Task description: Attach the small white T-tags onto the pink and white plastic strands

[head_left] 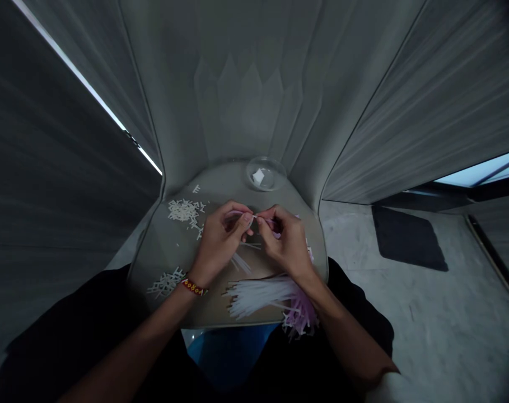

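Note:
Above the middle of a chair seat, my left hand (228, 232) pinches a thin pale pink strip that curves over its fingers. My right hand (284, 234) is closed too, its thumb and forefinger meeting the strip's white end near the left fingertips. Fingers hide most of the strip. Under the right wrist lies a bundle of thin white sticks (256, 296), with a pink bunch (300, 314) at its right end. A few loose pale sticks (241, 263) lie between the hands. Left of my left hand is a pile of small white branched pieces (185, 210).
A clear round dish (270, 174) holding a white piece (258, 177) stands at the back of the seat (220, 182). Another pile of short white pieces (166, 284) lies by my left wrist. Behind rises the grey backrest (246, 112). A dark mat (407, 238) lies on the floor.

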Demonstrator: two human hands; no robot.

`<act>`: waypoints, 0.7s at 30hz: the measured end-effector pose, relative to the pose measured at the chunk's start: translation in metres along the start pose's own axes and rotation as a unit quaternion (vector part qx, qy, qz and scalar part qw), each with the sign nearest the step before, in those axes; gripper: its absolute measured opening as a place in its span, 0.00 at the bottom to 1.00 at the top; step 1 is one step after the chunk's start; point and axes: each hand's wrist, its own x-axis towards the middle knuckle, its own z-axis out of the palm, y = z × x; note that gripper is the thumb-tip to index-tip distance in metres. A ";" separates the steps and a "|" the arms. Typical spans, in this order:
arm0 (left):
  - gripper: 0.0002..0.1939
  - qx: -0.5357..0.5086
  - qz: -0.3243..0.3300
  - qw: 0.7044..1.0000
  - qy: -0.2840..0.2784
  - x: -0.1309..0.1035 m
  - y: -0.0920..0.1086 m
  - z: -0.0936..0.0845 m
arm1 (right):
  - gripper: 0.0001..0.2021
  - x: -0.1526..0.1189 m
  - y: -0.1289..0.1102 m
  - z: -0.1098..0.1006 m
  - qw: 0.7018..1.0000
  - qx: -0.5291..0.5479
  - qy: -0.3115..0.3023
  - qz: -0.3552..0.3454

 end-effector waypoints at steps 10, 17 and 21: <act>0.19 0.171 0.050 0.980 -0.091 0.002 0.015 -0.013 | 0.07 -0.001 -0.003 -0.001 1.000 -0.002 -0.007 -0.017; 0.15 0.143 0.048 0.986 -0.075 0.003 0.017 -0.015 | 0.07 0.000 -0.003 -0.003 1.000 0.016 -0.006 0.002; 0.18 0.271 0.136 0.952 -0.029 0.004 0.024 -0.020 | 0.06 0.001 -0.004 -0.004 1.000 0.012 0.001 -0.001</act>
